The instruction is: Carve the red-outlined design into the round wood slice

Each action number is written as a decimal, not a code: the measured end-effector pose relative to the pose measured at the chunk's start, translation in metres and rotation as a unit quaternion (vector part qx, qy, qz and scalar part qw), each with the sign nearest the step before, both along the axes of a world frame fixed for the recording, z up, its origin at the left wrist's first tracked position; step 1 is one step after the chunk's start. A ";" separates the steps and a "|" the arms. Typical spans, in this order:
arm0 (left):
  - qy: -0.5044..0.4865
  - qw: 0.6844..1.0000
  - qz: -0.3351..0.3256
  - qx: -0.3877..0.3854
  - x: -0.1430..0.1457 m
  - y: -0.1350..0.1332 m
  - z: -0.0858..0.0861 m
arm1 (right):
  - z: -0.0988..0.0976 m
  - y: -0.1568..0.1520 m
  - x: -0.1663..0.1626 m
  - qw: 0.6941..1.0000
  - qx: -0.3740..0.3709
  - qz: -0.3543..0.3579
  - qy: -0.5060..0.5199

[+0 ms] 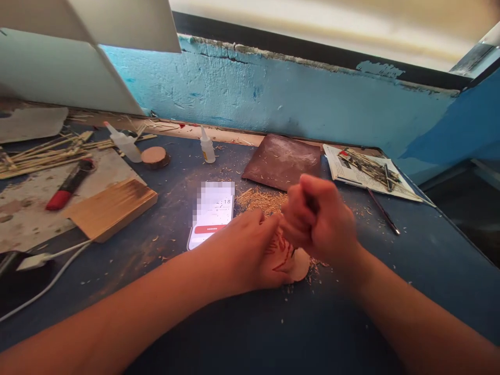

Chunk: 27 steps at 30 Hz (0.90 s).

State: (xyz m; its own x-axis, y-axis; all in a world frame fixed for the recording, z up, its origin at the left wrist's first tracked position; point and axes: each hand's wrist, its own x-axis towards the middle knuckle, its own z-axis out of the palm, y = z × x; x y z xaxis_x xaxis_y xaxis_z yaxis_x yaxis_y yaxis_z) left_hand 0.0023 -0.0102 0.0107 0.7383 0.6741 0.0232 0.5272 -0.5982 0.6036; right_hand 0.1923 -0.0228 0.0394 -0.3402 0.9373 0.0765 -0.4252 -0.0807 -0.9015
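My left hand lies over a pale round wooden disc with red lines drawn on it, pressing it onto the dark blue tabletop. Its fingers are together on the disc. My right hand is closed in a fist just above the disc, gripping a thin dark tool that barely shows between the fingers. Wood shavings are heaped just beyond both hands.
A lit phone lies left of the hands. A brown leather pad, newspaper with metal tools, a loose pencil-like tool, two glue bottles, a wood slice, a wooden block, a red-handled knife, bamboo strips and a white cable surround them.
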 end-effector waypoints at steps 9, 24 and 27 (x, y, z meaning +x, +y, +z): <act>-0.002 0.999 0.007 0.050 -0.007 0.006 -0.008 | -0.019 0.014 0.020 0.987 -0.142 -0.055 0.059; -0.020 0.999 0.027 0.036 -0.016 0.005 0.000 | 0.008 0.003 0.052 0.994 0.022 -0.098 0.044; 0.007 0.999 0.019 0.044 -0.013 0.002 0.001 | 0.009 0.000 0.048 0.994 0.044 -0.089 0.038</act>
